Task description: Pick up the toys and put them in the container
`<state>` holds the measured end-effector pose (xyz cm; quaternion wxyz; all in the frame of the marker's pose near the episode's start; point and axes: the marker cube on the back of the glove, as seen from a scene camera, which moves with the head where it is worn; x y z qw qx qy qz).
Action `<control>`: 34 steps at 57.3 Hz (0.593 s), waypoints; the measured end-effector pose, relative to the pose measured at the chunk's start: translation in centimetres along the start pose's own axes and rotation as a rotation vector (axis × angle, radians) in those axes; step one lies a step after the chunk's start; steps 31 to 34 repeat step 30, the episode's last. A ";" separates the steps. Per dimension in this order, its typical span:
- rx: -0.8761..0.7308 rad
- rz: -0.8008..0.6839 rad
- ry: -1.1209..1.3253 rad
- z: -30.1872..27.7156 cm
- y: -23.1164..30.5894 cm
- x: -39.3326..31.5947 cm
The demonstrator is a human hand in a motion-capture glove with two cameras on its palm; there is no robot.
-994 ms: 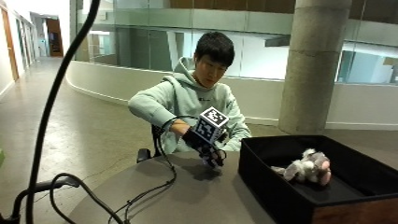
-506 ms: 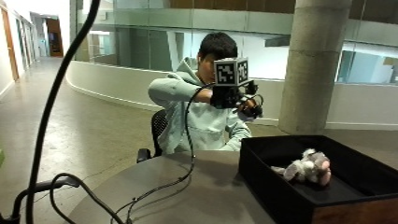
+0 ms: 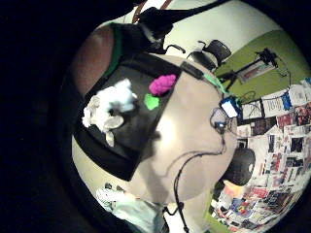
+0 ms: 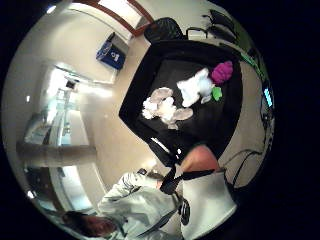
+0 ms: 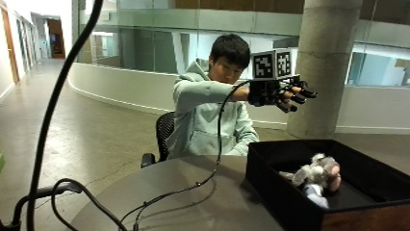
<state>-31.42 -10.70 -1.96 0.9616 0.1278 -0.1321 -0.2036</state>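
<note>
so the gloved right hand (image 5: 282,94) has swung up from the table and is now high over the black container (image 5: 282,192), fingers spread and holding nothing, with the plush toys (image 5: 317,173) lying inside it, so that drop looks done

A black box (image 5: 282,192) sits open on the desk (image 5: 192,192). Inside lie a grey-white plush (image 5: 313,174), a white toy (image 4: 195,86) and, at the plush's two o'clock, a magenta toy (image 4: 222,71) touching a green piece (image 4: 216,93).
</note>
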 end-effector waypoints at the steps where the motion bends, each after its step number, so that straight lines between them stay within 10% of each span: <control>1: 0.016 -0.003 -0.009 0.1 0.5 -0.7; 34: 0.171 0.009 0.067 -5.4 5.8 4.4</control>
